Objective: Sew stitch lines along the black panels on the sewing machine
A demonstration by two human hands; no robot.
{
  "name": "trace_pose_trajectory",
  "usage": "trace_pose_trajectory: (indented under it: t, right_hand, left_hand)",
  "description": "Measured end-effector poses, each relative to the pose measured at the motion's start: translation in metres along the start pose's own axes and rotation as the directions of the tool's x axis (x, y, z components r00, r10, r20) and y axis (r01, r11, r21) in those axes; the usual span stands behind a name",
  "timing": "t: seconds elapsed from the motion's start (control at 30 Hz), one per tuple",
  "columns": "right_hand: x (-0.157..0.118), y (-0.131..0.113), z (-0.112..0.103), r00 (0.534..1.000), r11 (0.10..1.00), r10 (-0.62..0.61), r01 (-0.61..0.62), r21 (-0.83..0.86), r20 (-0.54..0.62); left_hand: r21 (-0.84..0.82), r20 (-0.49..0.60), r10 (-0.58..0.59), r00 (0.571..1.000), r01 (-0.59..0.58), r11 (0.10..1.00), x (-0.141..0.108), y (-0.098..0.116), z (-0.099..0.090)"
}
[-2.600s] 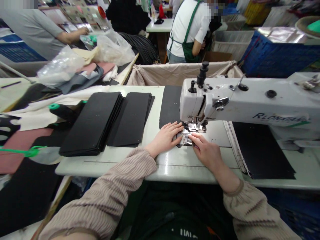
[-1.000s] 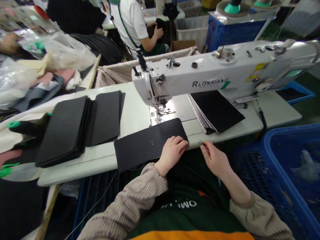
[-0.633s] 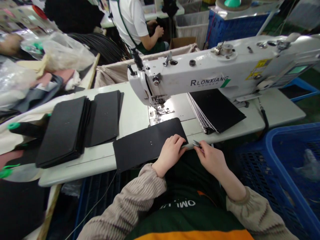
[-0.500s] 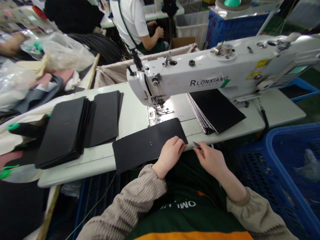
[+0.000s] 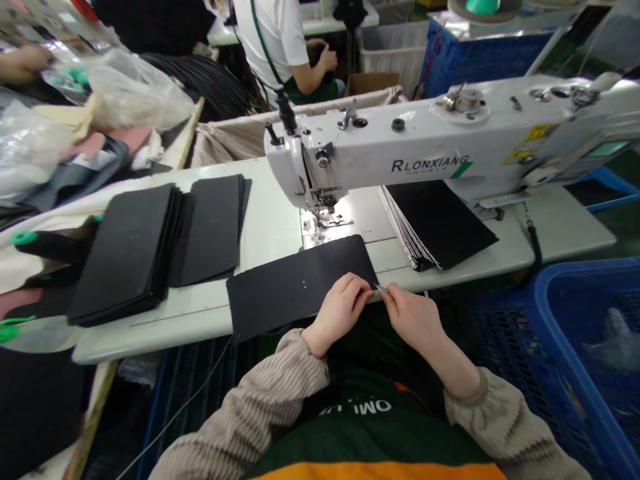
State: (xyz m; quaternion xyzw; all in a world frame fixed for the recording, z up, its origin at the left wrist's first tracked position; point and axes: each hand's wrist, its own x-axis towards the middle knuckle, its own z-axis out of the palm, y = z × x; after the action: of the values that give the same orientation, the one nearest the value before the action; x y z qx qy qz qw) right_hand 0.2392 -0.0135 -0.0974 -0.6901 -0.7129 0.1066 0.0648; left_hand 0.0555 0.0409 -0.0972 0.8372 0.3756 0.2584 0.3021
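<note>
A flat black panel [image 5: 285, 283] lies slanted at the table's front edge, just below the sewing machine's needle area. My left hand [image 5: 341, 303] is closed on its near right corner, fingers pinched together. In my right hand [image 5: 407, 310] is a pair of thread snips [image 5: 382, 289], mostly covered by the fingers. Their pointed tips are at the panel's corner, right beside my left fingertips. Whether the blades touch a thread there is too small to tell. The white sewing machine [image 5: 420, 143] stands over the table behind both hands, its needle area lit.
Stacks of black panels [image 5: 127, 247] lie on the left of the table [image 5: 273, 193]. Another stack with pale edges [image 5: 443, 223] sits under the machine arm. A blue basket [image 5: 550, 280] stands at the right. Across the way sits a co-worker in a white shirt [image 5: 277, 40].
My right hand has moved left, bringing the snips' tips from apart to the panel's corner. My left hand stays on the corner. The view has shifted slightly.
</note>
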Motion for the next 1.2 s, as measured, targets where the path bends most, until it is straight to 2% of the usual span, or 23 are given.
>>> trace_pose_trajectory:
  t: [0.07, 0.13, 0.2, 0.3, 0.37, 0.47, 0.53, 0.6, 0.7, 0.77, 0.8, 0.87, 0.93, 1.03, 1.2]
  right_hand:
    - [0.0, 0.005, -0.001, 1.0, 1.0, 0.021, -0.021, 0.02, -0.009]
    - [0.001, 0.011, -0.003, 0.997, 0.995, 0.049, -0.045, 0.089, -0.051]
    - [0.003, 0.015, -0.005, 0.992, 0.985, 0.054, -0.034, 0.172, -0.116]
    - [0.008, 0.013, -0.007, 0.986, 0.969, -0.052, 0.088, 0.23, -0.157]
    - [0.013, 0.008, -0.006, 0.98, 0.958, -0.16, 0.183, 0.223, -0.118]
    - [0.023, 0.001, -0.004, 0.957, 0.931, -0.286, 0.288, 0.225, -0.039]
    - [0.029, -0.003, -0.006, 0.939, 0.894, -0.344, 0.337, 0.295, -0.03]
    - [0.036, -0.009, -0.014, 0.942, 0.853, -0.327, 0.327, 0.406, -0.071]
    - [0.046, -0.021, -0.034, 0.969, 0.811, -0.172, 0.241, 0.533, -0.177]
    - [0.052, -0.03, -0.047, 0.973, 0.795, -0.084, 0.197, 0.573, -0.217]
    - [0.054, -0.034, -0.052, 0.974, 0.788, -0.061, 0.182, 0.588, -0.219]
    - [0.059, -0.04, -0.057, 0.978, 0.774, -0.037, 0.159, 0.613, -0.206]
    - [0.062, -0.044, -0.058, 0.98, 0.764, -0.033, 0.152, 0.628, -0.198]
    - [0.066, -0.048, -0.054, 0.983, 0.763, -0.03, 0.138, 0.632, -0.18]
    - [0.071, -0.06, -0.051, 0.992, 0.758, -0.018, 0.093, 0.646, -0.122]
  left_hand:
    - [-0.011, 0.094, 0.076, 0.993, -0.075, 0.997, -0.009, -0.002, -0.015]
    - [0.01, 0.212, 0.16, 0.964, -0.166, 0.986, -0.026, -0.008, -0.036]
    - [0.084, 0.235, 0.149, 0.96, -0.172, 0.981, -0.051, -0.02, -0.06]
    - [0.269, 0.088, -0.023, 0.996, -0.002, 0.963, -0.094, -0.042, -0.096]
    - [0.336, 0.028, -0.108, 0.994, 0.092, 0.937, -0.123, -0.057, -0.117]
    - [0.235, -0.039, -0.205, 0.978, 0.209, 0.949, -0.156, -0.067, -0.143]
    - [0.09, -0.142, -0.308, 0.941, 0.322, 0.942, -0.169, -0.063, -0.156]
    - [-0.043, -0.291, -0.426, 0.857, 0.433, 0.901, -0.172, -0.054, -0.167]
    - [-0.265, -0.463, -0.576, 0.674, 0.514, 0.816, -0.163, -0.043, -0.18]
    - [-0.458, -0.452, -0.674, 0.584, 0.497, 0.737, -0.153, -0.041, -0.187]
    - [-0.546, -0.411, -0.717, 0.563, 0.477, 0.688, -0.148, -0.041, -0.191]
    - [-0.671, -0.329, -0.768, 0.55, 0.436, 0.6, -0.14, -0.042, -0.196]
    - [-0.73, -0.288, -0.78, 0.555, 0.399, 0.554, -0.136, -0.043, -0.201]
    - [-0.752, -0.284, -0.78, 0.557, 0.375, 0.542, -0.135, -0.045, -0.206]
    - [-0.725, -0.287, -0.783, 0.552, 0.409, 0.554, -0.136, -0.052, -0.216]
